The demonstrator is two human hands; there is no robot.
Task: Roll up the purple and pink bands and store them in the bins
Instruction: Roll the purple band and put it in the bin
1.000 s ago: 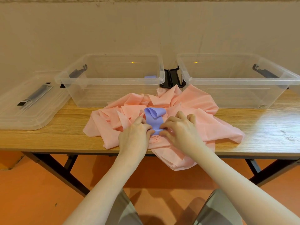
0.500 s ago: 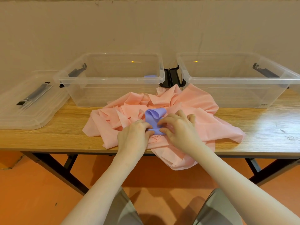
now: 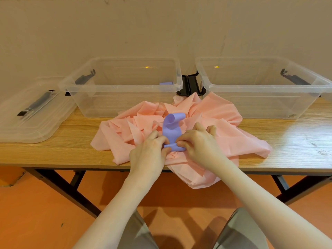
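purple band: thin purple stretchy strip, near end rolled into a small tight tube at the hands, far end curled up loose; lies on top of the pink pile, centre of surface
left hand: fingers curled, pinching left end of the purple roll
right hand: fingers curled, pinching right end of the same roll, thumb on the tube
pink band: wide salmon-pink thin sheet, crumpled in a heap under the purple band, one fold hanging over the near edge
left bin: clear plastic rectangular tub, behind the pile; small purple piece at its right inner side, cannot tell if rolled
right bin: clear plastic rectangular tub, behind-right, pink heap touching its front corner
lid: clear plastic lid with dark latch, flat, far left
surface: light wood-grain tabletop, black legs, orange floor below
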